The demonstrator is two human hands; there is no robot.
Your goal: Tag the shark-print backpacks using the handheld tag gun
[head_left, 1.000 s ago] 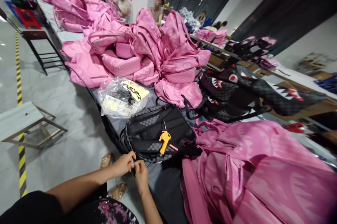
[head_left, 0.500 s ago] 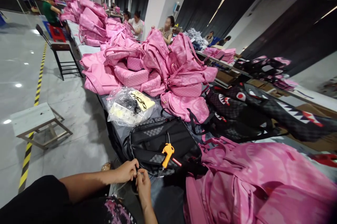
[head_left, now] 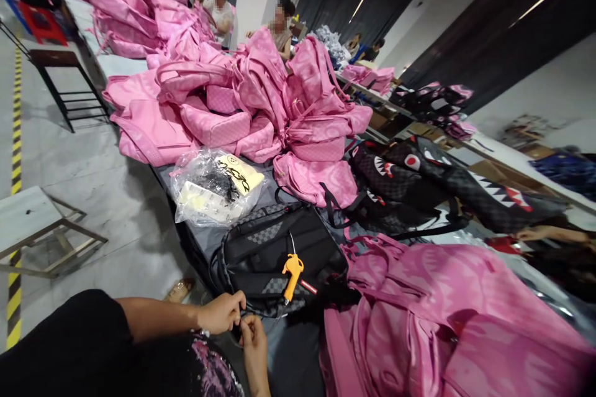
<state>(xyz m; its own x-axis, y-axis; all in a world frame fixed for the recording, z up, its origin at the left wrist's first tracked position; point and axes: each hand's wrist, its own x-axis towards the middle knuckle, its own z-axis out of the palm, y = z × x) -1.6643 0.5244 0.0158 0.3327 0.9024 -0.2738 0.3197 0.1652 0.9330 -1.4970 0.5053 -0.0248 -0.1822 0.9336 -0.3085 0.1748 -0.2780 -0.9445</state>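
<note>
Near the front edge of the table, my left hand and my right hand are close together, fingers pinched. Between them is a narrow black strap, mostly covered by the fingers; its far end is hidden. Just beyond my hands a black backpack with grey checkered panels lies flat. On top of it rests an orange air blow gun with a thin metal nozzle. A small red-and-white label shows beside the blow gun.
Pink backpacks are heaped along the table, with more pink bags close on my right. A clear plastic bag lies left of the black backpack. Black shark-mouth bags lie at right. A wooden stool stands left.
The view has turned a little to the right and dipped, so things sit further left and higher. My hands remain pinched together near the black backpack. A forearm now shows at the far right.
</note>
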